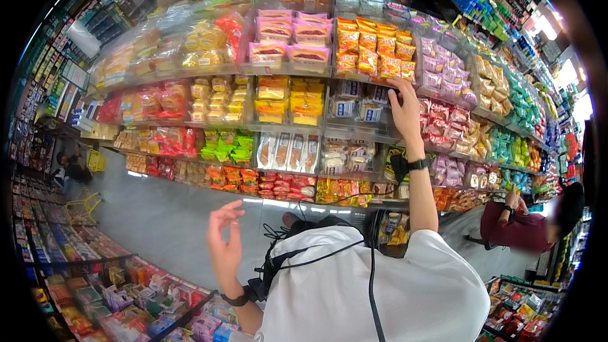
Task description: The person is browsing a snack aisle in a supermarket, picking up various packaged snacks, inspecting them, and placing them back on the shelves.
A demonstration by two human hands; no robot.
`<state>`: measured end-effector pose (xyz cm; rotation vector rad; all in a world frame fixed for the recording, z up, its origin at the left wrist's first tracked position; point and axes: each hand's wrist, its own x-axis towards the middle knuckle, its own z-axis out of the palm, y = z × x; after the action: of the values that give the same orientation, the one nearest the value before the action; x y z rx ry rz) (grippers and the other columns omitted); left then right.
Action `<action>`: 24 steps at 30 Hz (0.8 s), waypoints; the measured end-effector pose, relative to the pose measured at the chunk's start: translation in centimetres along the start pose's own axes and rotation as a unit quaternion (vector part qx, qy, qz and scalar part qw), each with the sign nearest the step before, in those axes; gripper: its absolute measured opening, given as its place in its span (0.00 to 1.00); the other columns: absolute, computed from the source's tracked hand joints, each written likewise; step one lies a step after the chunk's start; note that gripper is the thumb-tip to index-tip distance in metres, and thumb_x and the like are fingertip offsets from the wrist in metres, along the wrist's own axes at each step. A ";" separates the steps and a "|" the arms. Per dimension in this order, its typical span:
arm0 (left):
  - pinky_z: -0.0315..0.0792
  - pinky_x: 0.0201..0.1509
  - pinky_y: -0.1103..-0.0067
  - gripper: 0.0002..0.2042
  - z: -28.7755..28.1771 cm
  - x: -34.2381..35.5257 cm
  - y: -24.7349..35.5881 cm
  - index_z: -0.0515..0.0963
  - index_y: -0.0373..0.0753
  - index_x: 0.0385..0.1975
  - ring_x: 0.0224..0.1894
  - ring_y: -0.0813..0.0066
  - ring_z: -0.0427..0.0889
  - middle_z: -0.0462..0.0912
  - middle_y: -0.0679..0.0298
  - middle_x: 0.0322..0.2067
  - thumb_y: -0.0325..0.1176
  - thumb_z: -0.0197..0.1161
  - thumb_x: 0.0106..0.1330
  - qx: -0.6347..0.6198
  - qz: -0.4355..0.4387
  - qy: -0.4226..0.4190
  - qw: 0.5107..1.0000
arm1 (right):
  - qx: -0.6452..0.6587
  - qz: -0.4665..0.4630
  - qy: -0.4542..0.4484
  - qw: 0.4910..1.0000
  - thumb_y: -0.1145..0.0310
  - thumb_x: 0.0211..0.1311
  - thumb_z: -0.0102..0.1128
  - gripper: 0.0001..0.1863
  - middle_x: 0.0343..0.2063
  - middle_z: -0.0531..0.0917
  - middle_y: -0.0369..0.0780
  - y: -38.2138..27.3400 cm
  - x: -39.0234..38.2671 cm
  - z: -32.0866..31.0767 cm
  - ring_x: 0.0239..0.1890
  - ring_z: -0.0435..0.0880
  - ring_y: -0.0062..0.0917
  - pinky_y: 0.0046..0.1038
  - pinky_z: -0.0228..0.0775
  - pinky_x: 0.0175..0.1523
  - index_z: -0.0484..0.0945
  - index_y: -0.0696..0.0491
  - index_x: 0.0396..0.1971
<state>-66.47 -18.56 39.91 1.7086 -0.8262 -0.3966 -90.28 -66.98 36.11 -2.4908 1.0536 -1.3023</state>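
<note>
While the right hand (403, 94) is at the front edge of the shelf bin (360, 78) holding the orange packets (367, 43), its grip cannot be determined; left hand (225, 228) is raised, empty, fingers loosely bent.

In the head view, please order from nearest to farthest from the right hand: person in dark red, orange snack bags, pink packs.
1. Orange snack bags: just above the right hand.
2. Pink packs: same upper row, farther left.
3. Person in dark red: off to the right.
</note>
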 end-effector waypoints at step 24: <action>0.77 0.63 0.70 0.11 15.7 1.4 0.0 0.66 0.39 0.38 0.55 0.65 0.88 0.90 0.51 0.53 0.12 0.54 0.72 0.122 -0.132 -0.207 0.962 | 0.201 0.282 -0.378 0.859 0.70 0.76 0.63 0.13 0.43 0.93 0.48 9.0 -32.0 1.3 0.45 0.92 0.47 0.42 0.83 0.50 0.85 0.57 0.55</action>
<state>-75.62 -30.59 35.38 2.0078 -0.9797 -0.8882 -106.16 -53.46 10.18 -1.8582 1.0262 -0.2658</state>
